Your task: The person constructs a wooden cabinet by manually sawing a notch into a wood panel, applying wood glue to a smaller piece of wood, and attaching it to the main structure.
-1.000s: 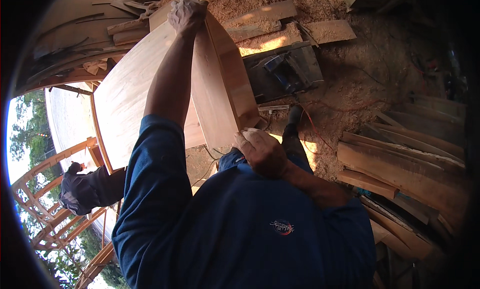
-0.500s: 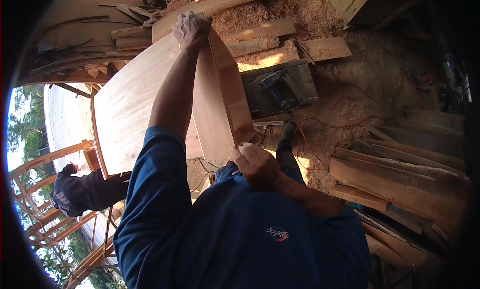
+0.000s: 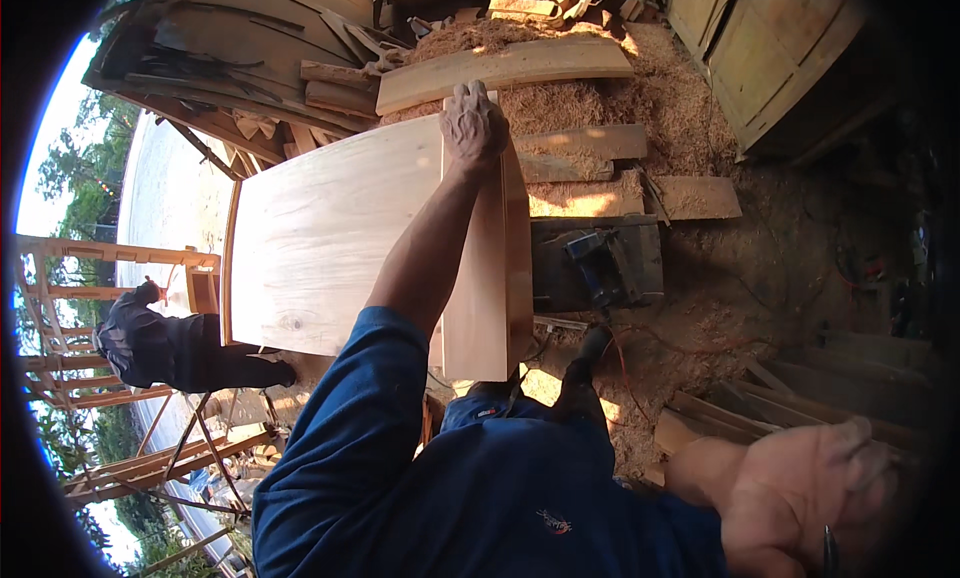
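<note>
My left hand [image 3: 472, 128] is shut over the far end of a narrow pale wooden plank [image 3: 490, 278] that stands on edge in front of me. The plank leans against a wide, smooth, light wooden panel [image 3: 320, 238] to its left. My right hand [image 3: 800, 488] is off the plank, low at the right, blurred, with its fingers spread. A thin dark thing shows at its lower edge; whether the hand holds it is unclear. My blue sleeve and shirt fill the lower middle.
A dark power planer [image 3: 597, 258] lies on a dark block right of the plank. Sawdust [image 3: 650, 108] and loose boards [image 3: 500, 68] cover the ground beyond. A wooden cabinet [image 3: 760, 48] stands upper right, stacked planks [image 3: 780, 408] at the right. Another person in dark clothes [image 3: 170, 348] bends at the left.
My right hand has let go of the plank's near end and swung down to the right. The left hand keeps its hold on the far end.
</note>
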The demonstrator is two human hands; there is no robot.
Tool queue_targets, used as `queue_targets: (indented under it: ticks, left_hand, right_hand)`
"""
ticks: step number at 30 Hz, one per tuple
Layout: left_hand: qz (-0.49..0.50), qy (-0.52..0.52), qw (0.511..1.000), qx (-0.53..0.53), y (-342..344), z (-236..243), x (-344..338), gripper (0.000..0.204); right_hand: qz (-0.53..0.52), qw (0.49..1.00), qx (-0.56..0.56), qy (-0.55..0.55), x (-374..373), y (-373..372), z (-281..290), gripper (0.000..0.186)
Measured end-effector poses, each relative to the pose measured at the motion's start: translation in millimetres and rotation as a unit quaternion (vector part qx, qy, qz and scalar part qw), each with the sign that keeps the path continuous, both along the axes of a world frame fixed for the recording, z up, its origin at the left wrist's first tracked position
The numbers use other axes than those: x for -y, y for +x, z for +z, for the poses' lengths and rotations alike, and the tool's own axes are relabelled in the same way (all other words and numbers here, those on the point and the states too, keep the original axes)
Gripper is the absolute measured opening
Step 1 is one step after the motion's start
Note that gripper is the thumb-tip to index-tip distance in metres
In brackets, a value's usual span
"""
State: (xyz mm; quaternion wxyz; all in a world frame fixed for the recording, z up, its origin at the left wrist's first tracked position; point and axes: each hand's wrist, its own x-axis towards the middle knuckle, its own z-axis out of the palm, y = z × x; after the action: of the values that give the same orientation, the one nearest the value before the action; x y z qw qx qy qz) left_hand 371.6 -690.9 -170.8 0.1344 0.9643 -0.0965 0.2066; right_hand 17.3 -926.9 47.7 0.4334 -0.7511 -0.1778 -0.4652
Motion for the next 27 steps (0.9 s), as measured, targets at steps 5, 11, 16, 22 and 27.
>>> queue_targets:
  ticks: [5, 11, 16, 22, 27]
  left_hand:
    - [-0.006, -0.021, 1.000, -0.014, 3.3, -1.6, 2.3, 0.032]
    - [0.012, -0.043, 0.999, 0.012, 3.5, -6.0, 10.1, 0.019]
    - [0.028, -0.042, 0.999, -0.021, -4.9, 15.2, 5.0, 0.016]
    - [0.018, -0.084, 0.996, 0.020, -3.7, 4.8, 14.8, 0.014]
    - [0.033, -0.083, 0.996, 0.004, -6.8, 6.2, 6.8, 0.014]
  right_hand:
    - [0.058, 0.990, 0.071, -0.109, 32.3, 16.3, 59.6, 0.035]
    - [0.119, 0.976, 0.038, -0.178, 32.4, 58.1, 109.3, 0.030]
    - [0.044, 0.990, -0.123, -0.051, -8.8, 169.8, 16.6, 0.020]
    - [0.145, 0.895, -0.404, 0.122, 12.9, 279.6, -198.2, 0.024]
    - [0.269, 0.739, -0.548, 0.285, 12.6, 340.4, -257.5, 0.020]
